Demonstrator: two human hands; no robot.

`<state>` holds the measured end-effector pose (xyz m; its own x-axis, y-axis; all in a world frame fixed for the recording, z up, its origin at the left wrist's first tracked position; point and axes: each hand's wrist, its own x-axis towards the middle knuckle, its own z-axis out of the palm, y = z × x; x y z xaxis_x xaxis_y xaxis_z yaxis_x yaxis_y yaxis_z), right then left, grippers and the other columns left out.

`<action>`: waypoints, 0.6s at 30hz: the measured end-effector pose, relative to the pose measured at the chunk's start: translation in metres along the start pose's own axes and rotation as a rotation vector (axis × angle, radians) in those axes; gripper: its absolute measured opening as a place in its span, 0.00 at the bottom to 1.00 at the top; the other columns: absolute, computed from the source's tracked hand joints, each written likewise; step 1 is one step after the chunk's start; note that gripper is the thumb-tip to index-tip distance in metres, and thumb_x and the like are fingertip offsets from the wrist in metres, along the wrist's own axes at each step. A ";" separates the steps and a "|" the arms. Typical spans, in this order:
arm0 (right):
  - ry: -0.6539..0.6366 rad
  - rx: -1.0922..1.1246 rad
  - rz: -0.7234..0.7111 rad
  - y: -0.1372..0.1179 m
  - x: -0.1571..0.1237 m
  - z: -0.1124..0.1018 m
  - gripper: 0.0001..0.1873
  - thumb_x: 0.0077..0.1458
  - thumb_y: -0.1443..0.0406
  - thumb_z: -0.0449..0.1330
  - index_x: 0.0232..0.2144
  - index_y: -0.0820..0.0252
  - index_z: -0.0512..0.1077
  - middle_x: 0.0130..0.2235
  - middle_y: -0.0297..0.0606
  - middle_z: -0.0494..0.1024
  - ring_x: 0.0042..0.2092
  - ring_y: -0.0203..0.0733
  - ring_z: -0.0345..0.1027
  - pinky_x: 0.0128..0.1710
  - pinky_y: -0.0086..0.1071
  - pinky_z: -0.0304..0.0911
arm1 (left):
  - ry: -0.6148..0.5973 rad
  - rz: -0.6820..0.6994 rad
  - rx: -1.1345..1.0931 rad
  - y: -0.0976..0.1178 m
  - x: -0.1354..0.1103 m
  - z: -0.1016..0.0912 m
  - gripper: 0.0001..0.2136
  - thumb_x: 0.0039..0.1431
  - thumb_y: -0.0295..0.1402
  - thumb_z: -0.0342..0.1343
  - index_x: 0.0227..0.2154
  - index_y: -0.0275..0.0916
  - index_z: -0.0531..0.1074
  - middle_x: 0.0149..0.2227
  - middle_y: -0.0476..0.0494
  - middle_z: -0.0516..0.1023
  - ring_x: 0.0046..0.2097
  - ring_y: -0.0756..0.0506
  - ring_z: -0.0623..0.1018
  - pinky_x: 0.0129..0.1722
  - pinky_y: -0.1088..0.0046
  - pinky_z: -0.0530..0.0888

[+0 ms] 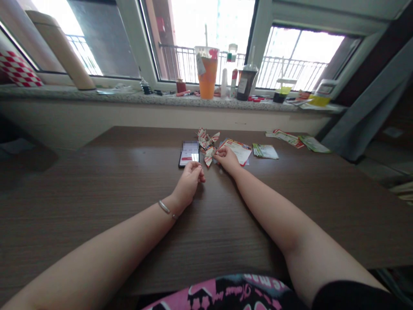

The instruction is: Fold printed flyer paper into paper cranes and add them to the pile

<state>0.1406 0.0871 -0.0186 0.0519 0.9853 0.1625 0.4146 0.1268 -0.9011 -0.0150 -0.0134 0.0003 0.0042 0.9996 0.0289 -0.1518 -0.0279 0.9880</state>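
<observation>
Paper figure (208, 159) beside right fingers (221, 150) points lengthwise toward the shirt (226, 295).

On my feed I see a lived-in room, likely a home: drink cups (207, 75) on the windowsill (129, 96) at twelve o'clock, a grey curtain (361, 112) at two.

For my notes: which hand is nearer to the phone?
The left hand. It is at the near right corner of the phone; the right hand is farther right, past the folded papers.
</observation>
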 end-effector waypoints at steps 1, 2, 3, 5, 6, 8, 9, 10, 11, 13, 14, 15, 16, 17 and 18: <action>-0.030 0.016 -0.005 0.000 -0.002 -0.003 0.13 0.47 0.63 0.63 0.35 0.58 0.64 0.25 0.26 0.72 0.25 0.33 0.67 0.27 0.27 0.63 | 0.000 0.003 0.001 0.000 0.000 0.000 0.05 0.56 0.33 0.51 0.33 0.39 0.62 0.26 0.54 0.66 0.25 0.54 0.69 0.28 0.79 0.68; -0.059 0.031 -0.009 0.000 -0.005 -0.006 0.12 0.47 0.64 0.63 0.34 0.58 0.64 0.25 0.25 0.72 0.25 0.32 0.67 0.27 0.26 0.63 | -0.002 0.007 0.002 0.001 -0.001 0.000 0.05 0.55 0.32 0.52 0.33 0.39 0.62 0.26 0.54 0.66 0.25 0.54 0.69 0.28 0.79 0.68; -0.083 0.043 -0.011 0.000 -0.009 -0.011 0.12 0.47 0.65 0.63 0.34 0.58 0.64 0.25 0.25 0.72 0.24 0.31 0.67 0.26 0.26 0.63 | -0.005 0.010 0.004 0.001 -0.001 0.000 0.06 0.54 0.32 0.52 0.33 0.39 0.62 0.26 0.54 0.66 0.25 0.54 0.69 0.28 0.79 0.68; -0.135 0.060 -0.015 0.000 -0.016 -0.023 0.10 0.47 0.66 0.62 0.33 0.58 0.64 0.23 0.25 0.71 0.22 0.31 0.65 0.24 0.25 0.61 | -0.011 0.016 0.011 0.003 -0.001 0.002 0.06 0.53 0.31 0.52 0.34 0.39 0.62 0.26 0.54 0.66 0.25 0.54 0.69 0.28 0.78 0.68; -0.212 0.072 -0.035 0.000 -0.020 -0.030 0.09 0.47 0.67 0.61 0.32 0.58 0.65 0.22 0.24 0.70 0.21 0.30 0.65 0.23 0.25 0.60 | -0.013 0.017 0.016 0.003 -0.002 0.002 0.07 0.52 0.31 0.52 0.34 0.39 0.62 0.26 0.54 0.67 0.25 0.54 0.68 0.28 0.78 0.67; -0.314 0.078 -0.073 0.002 -0.028 -0.046 0.08 0.46 0.67 0.61 0.32 0.58 0.67 0.22 0.24 0.69 0.22 0.30 0.64 0.23 0.25 0.59 | -0.018 0.017 0.030 0.005 -0.002 0.003 0.08 0.51 0.31 0.52 0.35 0.39 0.62 0.26 0.54 0.67 0.25 0.54 0.68 0.28 0.78 0.67; -0.315 0.058 -0.073 0.004 -0.032 -0.054 0.08 0.46 0.66 0.61 0.30 0.58 0.67 0.21 0.25 0.69 0.22 0.30 0.64 0.24 0.25 0.59 | -0.024 0.020 0.041 0.005 -0.002 0.004 0.08 0.51 0.32 0.52 0.35 0.39 0.62 0.26 0.54 0.67 0.25 0.53 0.68 0.29 0.78 0.67; -0.305 0.032 -0.075 0.007 -0.036 -0.062 0.07 0.46 0.65 0.61 0.29 0.58 0.67 0.21 0.25 0.69 0.22 0.31 0.63 0.24 0.25 0.59 | -0.034 0.024 0.053 0.005 -0.002 0.004 0.09 0.51 0.32 0.53 0.35 0.39 0.63 0.26 0.54 0.67 0.25 0.53 0.68 0.29 0.78 0.67; -0.282 -0.002 -0.094 0.009 -0.040 -0.069 0.06 0.45 0.65 0.61 0.29 0.58 0.68 0.21 0.25 0.69 0.22 0.31 0.63 0.24 0.26 0.58 | -0.046 0.030 0.067 0.005 -0.002 0.004 0.09 0.51 0.33 0.53 0.35 0.39 0.63 0.26 0.54 0.67 0.26 0.53 0.69 0.29 0.77 0.68; -0.232 -0.125 -0.174 0.015 -0.048 -0.083 0.04 0.45 0.65 0.60 0.28 0.58 0.69 0.22 0.27 0.70 0.24 0.32 0.62 0.26 0.27 0.58 | -0.072 0.044 0.094 0.005 -0.002 0.003 0.09 0.51 0.34 0.54 0.35 0.39 0.64 0.26 0.53 0.67 0.27 0.52 0.69 0.29 0.77 0.68; -0.200 -0.183 -0.205 0.017 -0.052 -0.088 0.04 0.45 0.66 0.60 0.28 0.58 0.70 0.23 0.28 0.71 0.25 0.33 0.62 0.27 0.28 0.58 | -0.083 0.051 0.106 0.005 -0.003 0.002 0.09 0.51 0.34 0.54 0.35 0.39 0.65 0.26 0.53 0.68 0.27 0.52 0.70 0.30 0.76 0.69; -0.169 -0.240 -0.228 0.020 -0.055 -0.093 0.03 0.46 0.66 0.59 0.28 0.58 0.71 0.23 0.29 0.71 0.25 0.34 0.62 0.27 0.29 0.58 | -0.094 0.059 0.117 0.005 -0.003 0.002 0.09 0.51 0.34 0.54 0.35 0.39 0.65 0.26 0.53 0.68 0.27 0.52 0.70 0.30 0.76 0.69; -0.147 -0.307 -0.254 0.021 -0.058 -0.098 0.03 0.47 0.66 0.59 0.28 0.58 0.72 0.24 0.30 0.72 0.26 0.35 0.63 0.28 0.30 0.59 | -0.103 0.068 0.128 0.005 -0.003 0.002 0.09 0.51 0.34 0.55 0.35 0.39 0.66 0.26 0.52 0.68 0.28 0.51 0.70 0.30 0.76 0.69; -0.128 -0.379 -0.277 0.023 -0.059 -0.102 0.04 0.49 0.66 0.59 0.29 0.58 0.72 0.26 0.32 0.73 0.27 0.36 0.64 0.30 0.31 0.60 | -0.108 0.083 0.142 0.006 -0.004 0.002 0.09 0.51 0.34 0.55 0.35 0.39 0.66 0.26 0.52 0.69 0.28 0.51 0.71 0.30 0.75 0.69; -0.091 -0.446 -0.299 0.024 -0.060 -0.105 0.04 0.50 0.65 0.58 0.31 0.58 0.73 0.28 0.35 0.74 0.29 0.38 0.65 0.32 0.33 0.61 | -0.108 0.100 0.156 0.006 -0.004 0.002 0.09 0.50 0.33 0.55 0.35 0.39 0.66 0.26 0.52 0.69 0.28 0.51 0.71 0.30 0.75 0.70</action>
<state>0.2427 0.0195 -0.0083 -0.1977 0.9222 0.3323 0.7457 0.3616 -0.5597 -0.0143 -0.0178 0.0060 0.1036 0.9853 0.1356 -0.0020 -0.1362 0.9907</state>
